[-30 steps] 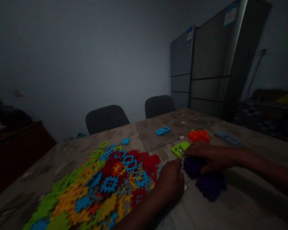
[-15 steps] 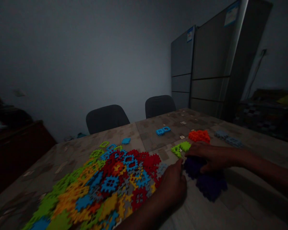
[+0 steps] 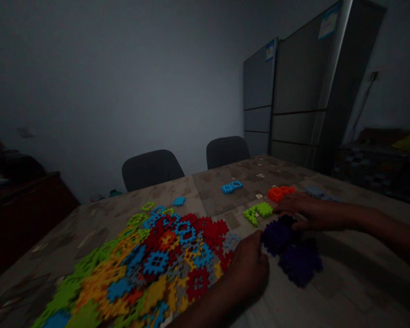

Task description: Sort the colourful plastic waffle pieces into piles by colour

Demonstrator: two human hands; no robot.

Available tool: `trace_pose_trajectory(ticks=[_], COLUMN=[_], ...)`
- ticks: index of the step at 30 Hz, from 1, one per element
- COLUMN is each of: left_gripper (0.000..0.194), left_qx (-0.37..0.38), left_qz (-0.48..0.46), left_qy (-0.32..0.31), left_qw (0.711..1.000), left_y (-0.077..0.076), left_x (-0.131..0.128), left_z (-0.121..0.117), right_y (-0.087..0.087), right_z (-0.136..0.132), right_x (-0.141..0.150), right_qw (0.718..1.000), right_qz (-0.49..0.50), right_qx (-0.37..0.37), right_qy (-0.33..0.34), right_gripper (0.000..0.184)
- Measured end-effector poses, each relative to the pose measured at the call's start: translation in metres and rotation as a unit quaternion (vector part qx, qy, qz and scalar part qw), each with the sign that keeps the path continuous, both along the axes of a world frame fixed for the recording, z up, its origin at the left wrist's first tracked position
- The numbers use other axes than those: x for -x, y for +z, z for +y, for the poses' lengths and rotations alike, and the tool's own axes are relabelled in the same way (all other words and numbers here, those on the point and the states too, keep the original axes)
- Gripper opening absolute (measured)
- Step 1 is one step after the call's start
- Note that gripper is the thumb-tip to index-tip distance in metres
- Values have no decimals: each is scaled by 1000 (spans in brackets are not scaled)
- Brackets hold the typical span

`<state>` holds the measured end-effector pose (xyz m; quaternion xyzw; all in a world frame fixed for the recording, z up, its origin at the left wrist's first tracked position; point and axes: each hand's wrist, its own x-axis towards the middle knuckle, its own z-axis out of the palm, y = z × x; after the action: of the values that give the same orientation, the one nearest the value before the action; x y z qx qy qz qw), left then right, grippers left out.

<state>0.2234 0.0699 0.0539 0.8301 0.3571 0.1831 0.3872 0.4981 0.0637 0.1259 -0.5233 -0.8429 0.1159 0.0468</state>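
Two stacks of dark purple toothed interlocking pieces lie on the table, a left stack (image 3: 276, 236) and a nearer right one (image 3: 301, 263). My left hand (image 3: 248, 264) has curled fingers, with the fingertips at the left edge of the left stack; whether they pinch anything is hidden. Over the far right side of that stack reaches my right hand (image 3: 302, 210), its thumb apart from its stretched fingers and nothing visible between them. Just beyond its fingertips are light green pieces (image 3: 263, 209) and a pile of orange pieces (image 3: 280, 193).
A large heap of mixed toothed pieces (image 3: 157, 262) spreads over the left of the table (image 3: 355, 291). Blue pieces (image 3: 231, 187) and grey pieces (image 3: 319, 193) lie farther back. Two dark chairs (image 3: 152, 169) stand at the far edge, with a tall cabinet (image 3: 299, 82) behind.
My right hand has shifted right and away from the purple pieces, uncovering more of the left stack and the green pieces. My left hand has moved slightly right and nearer me.
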Motion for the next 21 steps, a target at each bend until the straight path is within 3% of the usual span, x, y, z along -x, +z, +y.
trace_pose_trajectory(ticks=[6, 21], left_gripper=[72, 77], left_qx=[3, -54], left_qz=[22, -22], left_qy=[9, -7], left_qw=[1000, 998], left_y=[0, 10], left_x=[-1, -5], left_z=[0, 0], right_y=[-10, -23], right_z=[1, -19], right_x=[-10, -1], right_qw=[998, 993], right_qz=[17, -12], right_qx=[-8, 27], right_qy=[-55, -117], right_gripper=[31, 31])
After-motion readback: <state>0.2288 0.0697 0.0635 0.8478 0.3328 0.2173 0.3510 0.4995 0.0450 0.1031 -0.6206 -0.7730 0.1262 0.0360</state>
